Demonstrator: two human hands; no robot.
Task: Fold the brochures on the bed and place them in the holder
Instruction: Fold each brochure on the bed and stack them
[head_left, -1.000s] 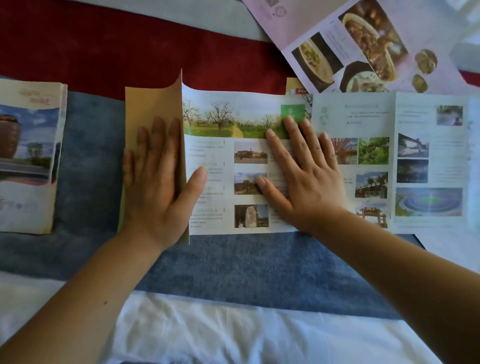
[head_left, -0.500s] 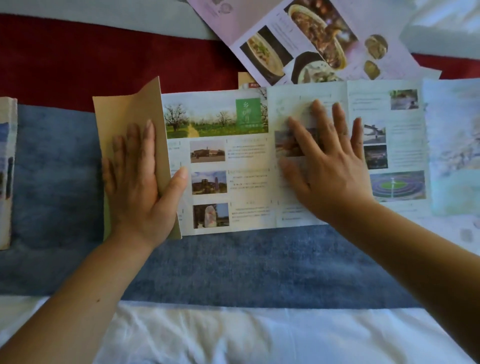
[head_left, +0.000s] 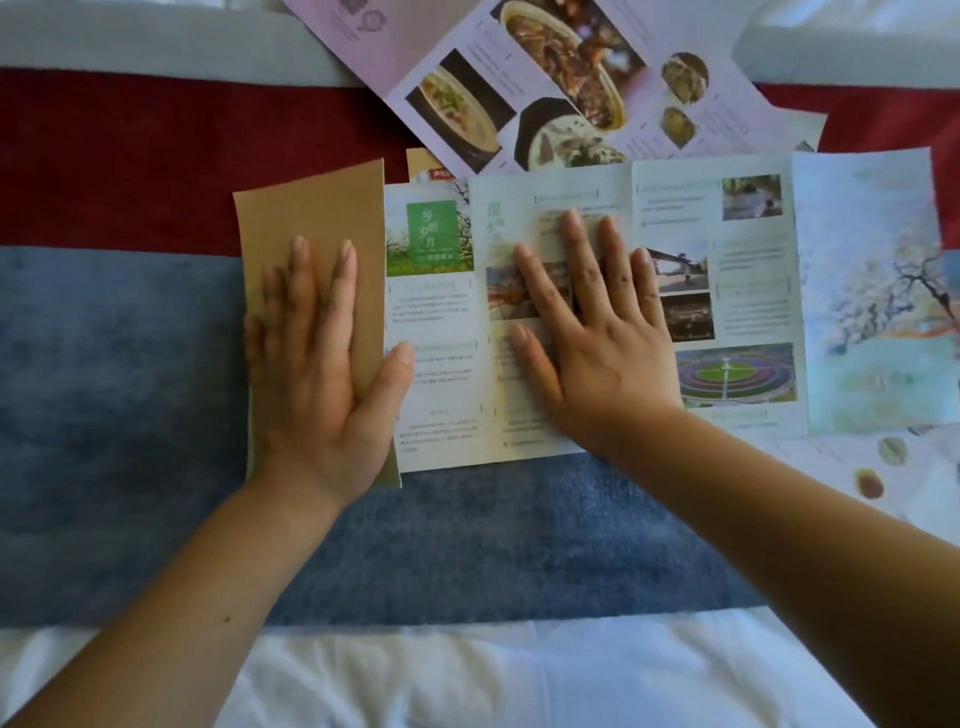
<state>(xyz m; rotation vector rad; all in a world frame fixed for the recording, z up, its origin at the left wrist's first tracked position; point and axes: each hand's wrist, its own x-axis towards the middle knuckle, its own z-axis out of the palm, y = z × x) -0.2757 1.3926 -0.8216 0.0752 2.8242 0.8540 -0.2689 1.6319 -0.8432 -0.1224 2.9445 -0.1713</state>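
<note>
A long travel brochure (head_left: 727, 291) with several panels lies spread across the bed. Its leftmost part is folded over, showing a plain tan back (head_left: 311, 218). My left hand (head_left: 317, 374) presses flat on that tan panel, thumb reaching onto the printed page. My right hand (head_left: 587, 332) lies flat with spread fingers on the middle panels. A pink food brochure (head_left: 519, 78) lies unfolded beyond it, partly under the long one. No holder is in view.
The bed has a red band (head_left: 130, 150) at the back, a blue runner (head_left: 130, 415) under the hands and white sheet (head_left: 415, 680) in front. Another paper with small food pictures (head_left: 883, 467) peeks out at the right.
The tan folded part has come further over the printed panels and lies flatter under my left hand. My right hand slid right along the brochure. The stacked booklet at the left has left the view.
</note>
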